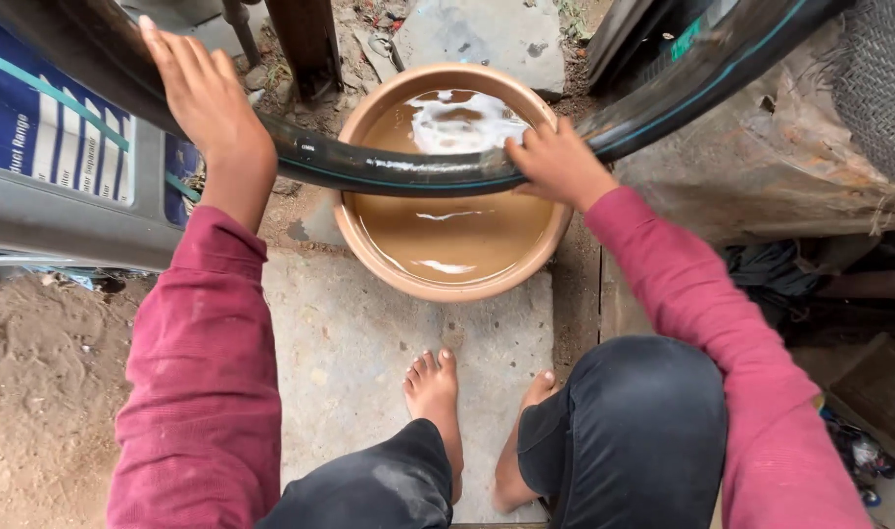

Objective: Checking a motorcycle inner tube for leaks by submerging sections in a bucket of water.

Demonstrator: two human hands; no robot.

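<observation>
Evidently the person was crouched barefoot on a concrete slab [369, 353], knees spread, so that the basin [369, 257] sat directly ahead and within easy reach of both arms. The basin, a round tan bowl, held murky brown water [457, 230] with a patch of pale froth near its far side. A black inner tube [408, 168] with a thin teal stripe sagged in a long curve across the basin, and its lowest stretch lay level with the water, seemingly at or just touching the surface; whether it was truly dipped in could not be told.

The left hand [208, 98] was opened flat, fingers extended and together, its palm laid against the rising part of the tube on the left; it pressed or steadied rather than gripped. The right hand [560, 165] was curled over the tube just at the basin's right rim, fingers bent down over the rubber and the thumb hidden beneath, so it appeared to have a closing hold on it. Held this way, one hand on each side, the tube's low section stayed over the bowl while the rest arched up and away out of view.

A blue and grey box [66, 186] stood to the left, touching bare earth, and a dusty tarpaulin [761, 167] lay to the right.
</observation>
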